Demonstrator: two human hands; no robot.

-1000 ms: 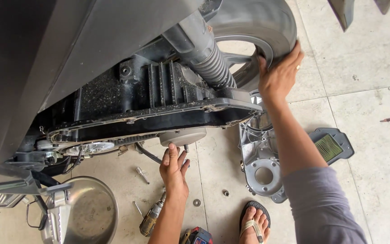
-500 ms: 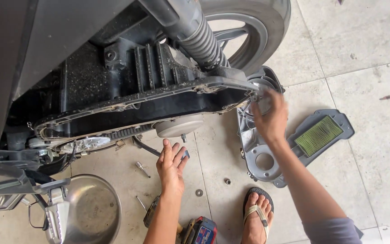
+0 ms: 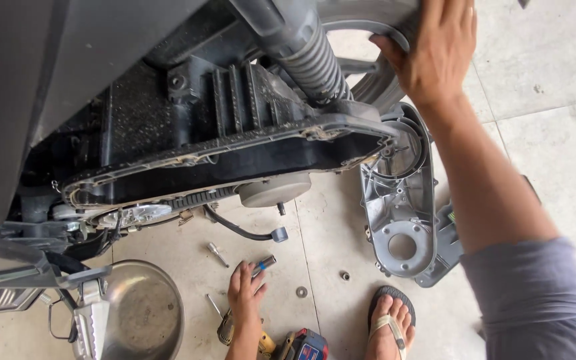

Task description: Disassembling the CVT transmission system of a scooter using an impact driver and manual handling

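A scooter stands with its belt drive case (image 3: 235, 157) open, showing the drive belt (image 3: 195, 199) and the clutch drum (image 3: 275, 189). My right hand (image 3: 438, 53) is up on the rear tyre (image 3: 361, 13), palm on the tread and thumb hooked over its edge. Down on the floor, my left hand (image 3: 245, 293) lies curled over the nose of a yellow and black impact driver (image 3: 227, 330). The driver's socket (image 3: 265, 263) sticks out past my fingertips.
The grey drive cover (image 3: 401, 200) leans on the floor right of the case. A steel bowl (image 3: 138, 310) sits at lower left by a footpeg (image 3: 88, 320). Loose bolts (image 3: 218, 253) and washers (image 3: 301, 292) lie on the tiles. My sandalled foot (image 3: 388, 320) is nearby.
My left hand dropped from under the clutch drum to the impact driver on the floor. My right hand left the tyre, reached down by the drive cover, then rose back onto the tyre.
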